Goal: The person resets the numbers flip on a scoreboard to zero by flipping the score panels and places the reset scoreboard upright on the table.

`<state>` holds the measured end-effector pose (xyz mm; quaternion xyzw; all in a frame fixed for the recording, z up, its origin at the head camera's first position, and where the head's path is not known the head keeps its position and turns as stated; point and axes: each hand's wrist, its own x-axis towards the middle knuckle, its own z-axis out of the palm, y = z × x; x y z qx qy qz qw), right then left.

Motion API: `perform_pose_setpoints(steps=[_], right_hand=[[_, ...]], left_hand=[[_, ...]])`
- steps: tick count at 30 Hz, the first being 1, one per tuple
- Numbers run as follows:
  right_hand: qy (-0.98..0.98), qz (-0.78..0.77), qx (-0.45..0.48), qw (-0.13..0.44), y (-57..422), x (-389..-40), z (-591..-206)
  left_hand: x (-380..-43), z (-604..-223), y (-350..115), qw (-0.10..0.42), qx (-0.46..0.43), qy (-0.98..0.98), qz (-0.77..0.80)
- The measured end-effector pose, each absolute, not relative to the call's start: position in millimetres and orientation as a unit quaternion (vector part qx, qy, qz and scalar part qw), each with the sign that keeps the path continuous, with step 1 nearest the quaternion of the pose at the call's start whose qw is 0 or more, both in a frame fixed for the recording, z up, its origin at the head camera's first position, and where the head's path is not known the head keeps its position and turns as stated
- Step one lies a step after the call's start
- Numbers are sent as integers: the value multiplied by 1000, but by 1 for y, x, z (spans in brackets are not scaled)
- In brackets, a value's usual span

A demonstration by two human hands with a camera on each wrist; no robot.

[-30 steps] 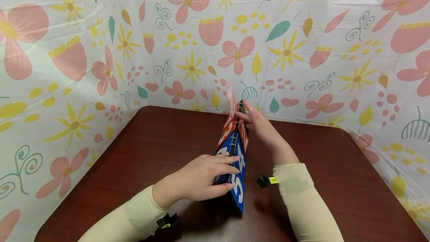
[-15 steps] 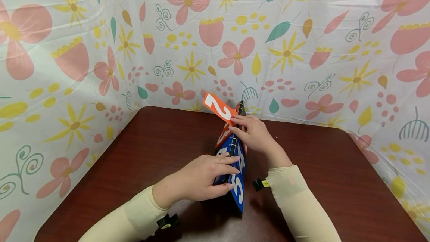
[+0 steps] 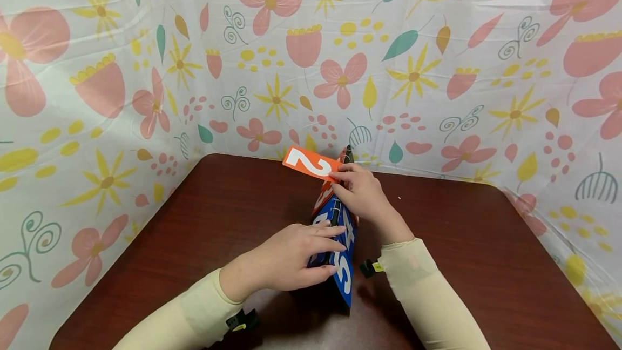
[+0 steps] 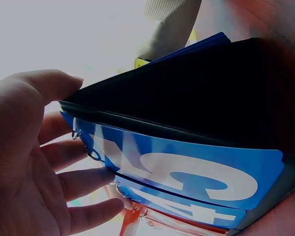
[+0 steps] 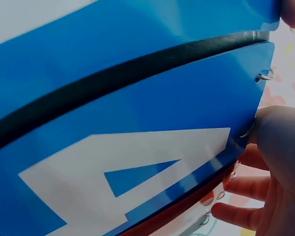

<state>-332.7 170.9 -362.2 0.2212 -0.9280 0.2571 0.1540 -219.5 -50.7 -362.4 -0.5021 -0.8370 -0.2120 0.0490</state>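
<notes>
Far left, running the whole width behind: white cloth backdrop printed with pink, yellow and teal flowers (image 3: pixel 194 74). Lower left: left arm in a cream sleeve (image 3: pixel 189 307), small black clip-like device (image 3: pixel 241 320) at the cuff.

Left hand (image 3: pixel 291 255), just below centre of frame: fingers extended across the top ridge, touching it, not clenched. Left wrist view: hand at left of frame, thumb at the black edge, other fingers spread beside silver metal rings (image 4: pixel 92 153).

Next, centre of frame: orange-red rectangular card with a white 2 (image 3: pixel 311 163), raised at a slant, its far end pointing left. Below it, a red card with a white 3 (image 3: pixel 324 196), partly covered.

Central item: tent-shaped black flip-card scoreboard (image 3: pixel 336 209), standing lengthwise on the surface (image 3: pixel 486 242), dark reddish-brown. On its right slope, a blue card with a white 5 (image 3: pixel 345 285) nearest the bottom of frame, a blue card with a white 4 (image 3: pixel 350 234) above that.

Right hand (image 3: pixel 366 193), right of centre: fingertips touching the ring end of the 2 card. Cannot tell whether they pinch it; right wrist view has the thumb hidden, some fingers extended near rings. Lower right: second cream sleeve (image 3: pixel 432 290).
</notes>
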Motion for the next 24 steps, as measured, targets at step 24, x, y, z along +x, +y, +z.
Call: perform_pose_setpoints(steps=[24], right_hand=[[-925,271,255,76,187,-362,-365]], left_hand=[[-220,-361,-51,54,-510,-831,-217]])
